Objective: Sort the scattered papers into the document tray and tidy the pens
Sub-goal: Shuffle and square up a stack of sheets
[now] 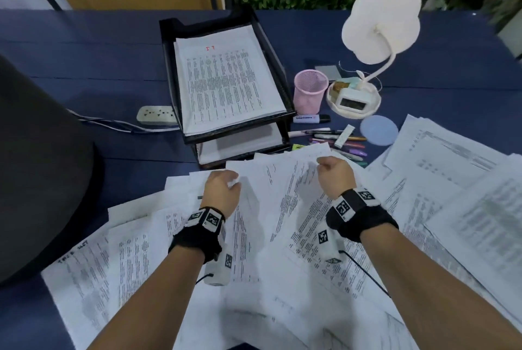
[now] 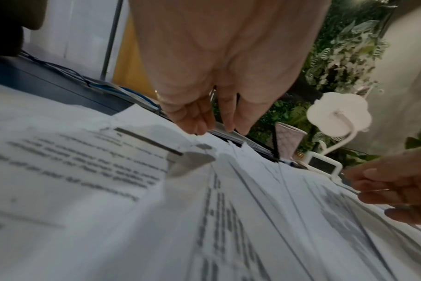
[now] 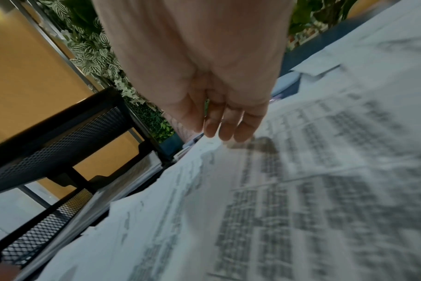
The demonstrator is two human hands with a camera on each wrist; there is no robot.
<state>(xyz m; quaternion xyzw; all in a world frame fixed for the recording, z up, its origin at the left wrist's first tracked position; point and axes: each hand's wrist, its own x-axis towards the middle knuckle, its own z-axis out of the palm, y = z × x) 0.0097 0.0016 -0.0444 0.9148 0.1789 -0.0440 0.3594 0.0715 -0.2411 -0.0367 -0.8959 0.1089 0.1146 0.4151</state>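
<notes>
Printed papers [image 1: 271, 208] lie scattered in overlapping heaps across the near half of the blue table [image 1: 84, 67]. Behind them stands a black two-tier mesh document tray [image 1: 169, 67], with a printed stack in each tier. My left hand [image 1: 226, 180] reaches over the heap, its bent fingertips [image 2: 228, 125] touching a sheet's far edge. My right hand [image 1: 327, 166] hovers to the right of it, fingers [image 3: 226, 133] hanging just above the paper [image 3: 301, 190] and holding nothing. Several pens and markers [image 1: 339, 139] lie loose right of the tray.
An empty pink mesh pen cup [image 1: 309, 91] stands right of the tray. Beside it are a white desk lamp [image 1: 378, 25] with a clock base and a blue round coaster [image 1: 378, 130]. A power strip [image 1: 155, 115] lies left of the tray, and a dark bulky object [image 1: 42, 166] fills the left edge.
</notes>
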